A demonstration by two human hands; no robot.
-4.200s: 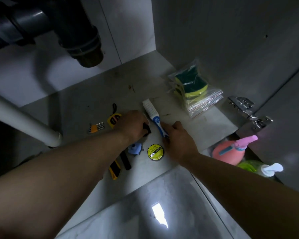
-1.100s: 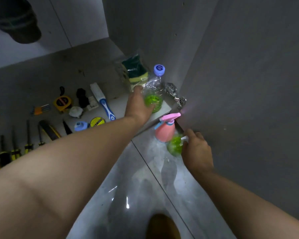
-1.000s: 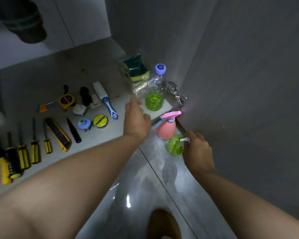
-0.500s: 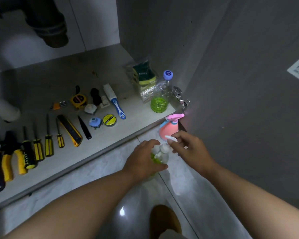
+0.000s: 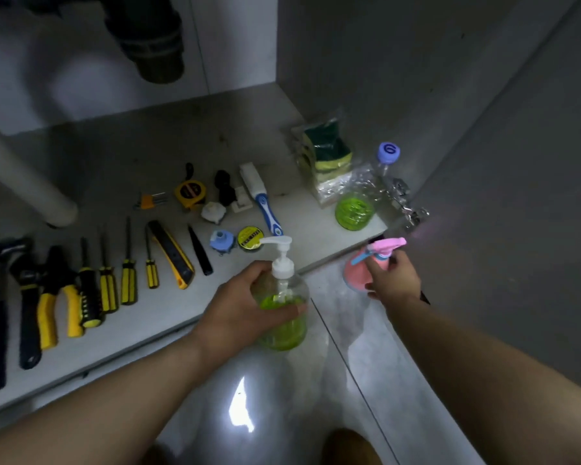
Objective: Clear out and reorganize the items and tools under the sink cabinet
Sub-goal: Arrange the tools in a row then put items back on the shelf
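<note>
My left hand (image 5: pixel 239 307) is wrapped round the body of the green soap pump bottle (image 5: pixel 282 317), keeping it upright over the tiled floor (image 5: pixel 399 380) just off the cabinet floor's (image 5: pixel 255 129) front edge. I judge that is so nothing spills. My right hand (image 5: pixel 391 283) curls round the neck of the pink spray bottle (image 5: pixel 356 273) by the front right corner. Both seem bound for the liquids' end beside the crumpled plastic bottle (image 5: pixel 354 213), away from the screwdrivers (image 5: pixel 108 280).

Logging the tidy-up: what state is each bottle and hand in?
pump bottle: upright, part full, gripped by left hand
pink spray bottle: upright, gripped by right hand
blue-capped bottle: capped, standing on cabinet floor
screwdrivers: lying side by side on cabinet floor
</note>
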